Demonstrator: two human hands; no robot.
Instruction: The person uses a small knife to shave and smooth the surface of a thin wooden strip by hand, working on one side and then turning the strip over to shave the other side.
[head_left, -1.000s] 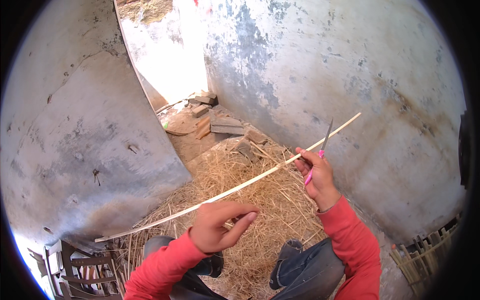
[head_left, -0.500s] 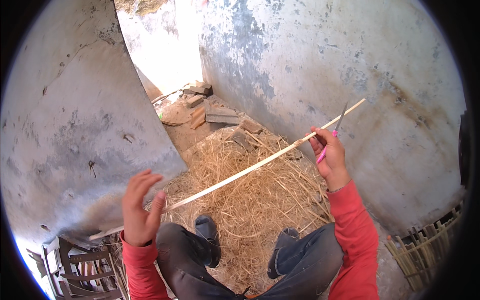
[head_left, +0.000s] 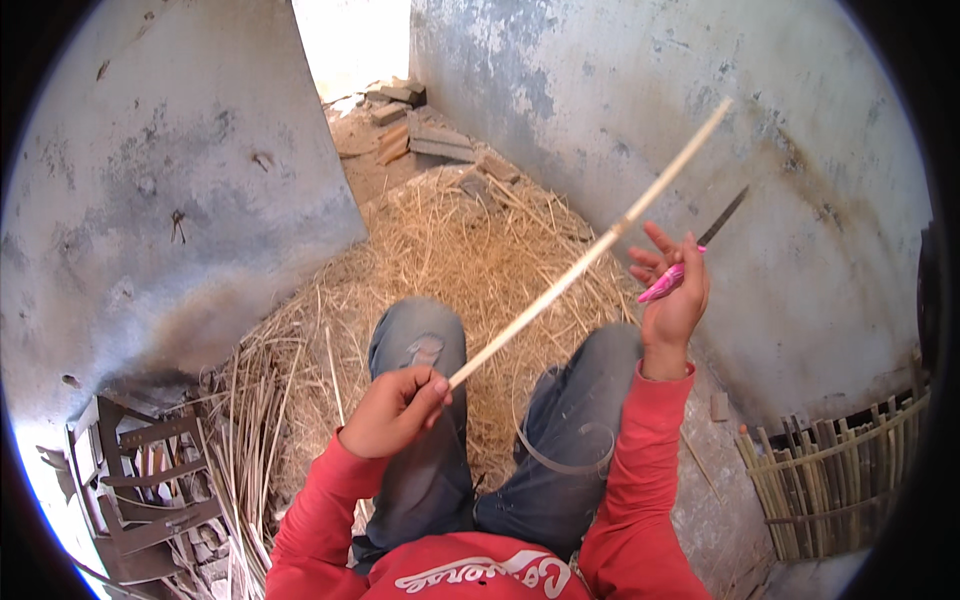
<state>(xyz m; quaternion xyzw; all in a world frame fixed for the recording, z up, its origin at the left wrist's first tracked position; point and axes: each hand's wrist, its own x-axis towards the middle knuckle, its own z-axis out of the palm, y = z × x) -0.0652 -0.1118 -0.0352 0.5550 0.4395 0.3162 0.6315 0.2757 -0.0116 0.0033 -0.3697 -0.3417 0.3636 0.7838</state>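
Seated over the straw, the left hand (head_left: pixel 395 410) pinches the cane strip's (head_left: pixel 590 250) near end while the right hand (head_left: pixel 675 300) grips a pink-handled knife (head_left: pixel 690 262) beside it, seemingly between shaving strokes, so next the blade must meet the strip.

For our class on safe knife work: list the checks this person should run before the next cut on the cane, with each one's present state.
1. Left hand grips the cane at its near end: ok.
2. Right hand holds the knife by its pink handle: ok.
3. Blade points away from the body: ok.
4. Blade set on the cane: not ok, it is apart.
5. Blade sharpness: cannot tell.
6. Legs out of the cutting path: not ok, knees lie below the cane.
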